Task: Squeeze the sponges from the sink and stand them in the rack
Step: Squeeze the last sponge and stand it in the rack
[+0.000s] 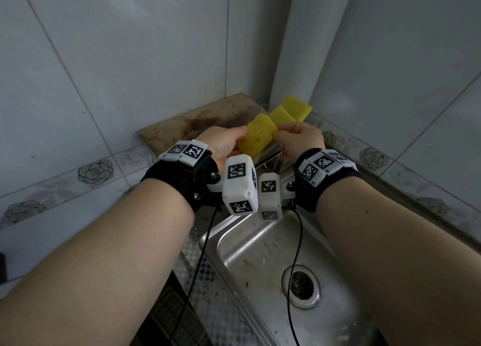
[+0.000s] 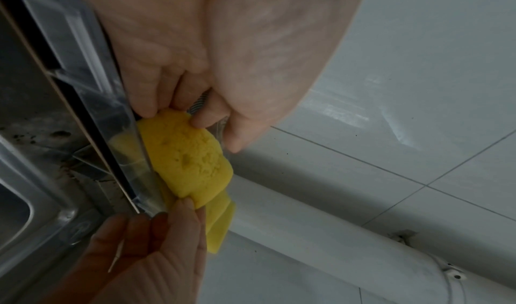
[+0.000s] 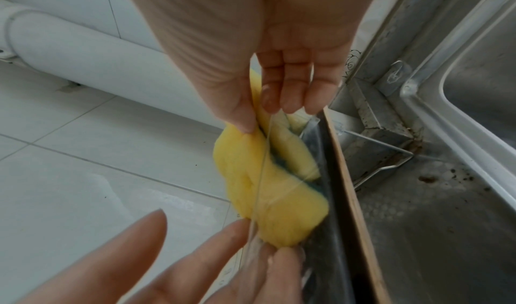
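Note:
Both hands hold one yellow sponge (image 1: 256,137) upright at the near end of the clear rack (image 1: 270,158). My left hand (image 1: 235,140) pinches its left edge and my right hand (image 1: 281,137) pinches its right edge. In the left wrist view the left hand (image 2: 195,123) pinches the sponge (image 2: 189,154) against the rack's clear wall (image 2: 131,145). In the right wrist view the right hand (image 3: 259,119) pinches the sponge (image 3: 268,198) between thumb and fingers. Two more yellow sponges (image 1: 281,114) (image 1: 296,107) stand behind it in the rack.
The steel sink (image 1: 260,254) with its drain (image 1: 300,284) lies below my wrists. A stained cutting board (image 1: 208,119) leans in the tiled corner left of the rack. A white pipe (image 1: 299,46) runs up the wall behind.

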